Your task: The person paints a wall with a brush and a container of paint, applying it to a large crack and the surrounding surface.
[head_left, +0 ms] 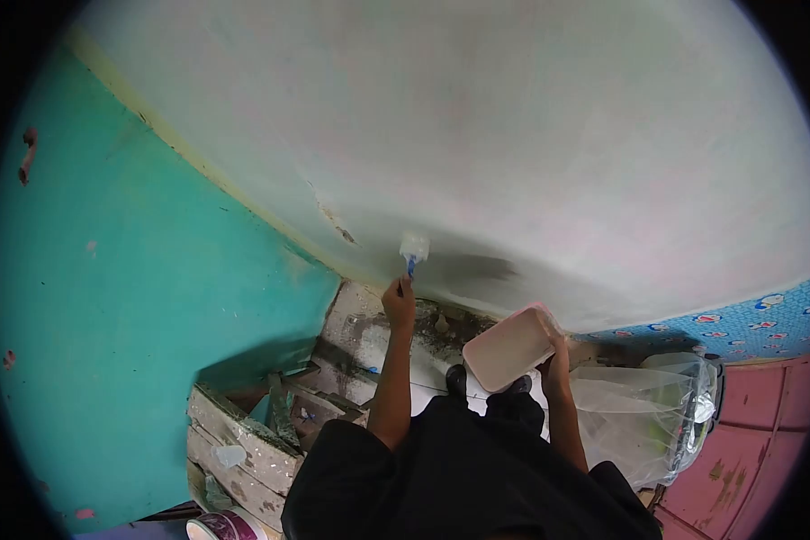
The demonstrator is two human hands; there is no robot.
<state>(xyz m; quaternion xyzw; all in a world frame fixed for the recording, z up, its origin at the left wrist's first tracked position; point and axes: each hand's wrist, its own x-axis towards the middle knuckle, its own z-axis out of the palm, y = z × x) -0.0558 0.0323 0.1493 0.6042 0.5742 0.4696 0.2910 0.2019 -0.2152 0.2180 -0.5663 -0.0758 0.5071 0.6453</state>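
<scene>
The left hand (pixel 398 304) has its grip closed round the blue handle of a painting tool (pixel 414 246), near the middle of the view; its white head points toward 12 o'clock and looks to be against the pale wall (pixel 549 126). Whether that head is a brush or a roller, I cannot tell. A crack (pixel 337 225) marks the wall at about 10 o'clock from it. Between 4 and 5 o'clock from the tool, the right hand (pixel 554 354) grips a pink-rimmed tray (pixel 510 348) by its 3 o'clock side; the inside is off-white. Dark shoes (pixel 456 382) show just below the tray. Around the centre of the view, a teal wall (pixel 144 288) fills 9 o'clock, a worn wooden box (pixel 243 450) sits between 7 and 8, and a tub (pixel 225 526) is at 7. Clear plastic sheeting (pixel 625 409) lies toward 4 o'clock, with a pink panel (pixel 751 432) beyond it and a blue patterned strip (pixel 738 317) between 3 and 4.
</scene>
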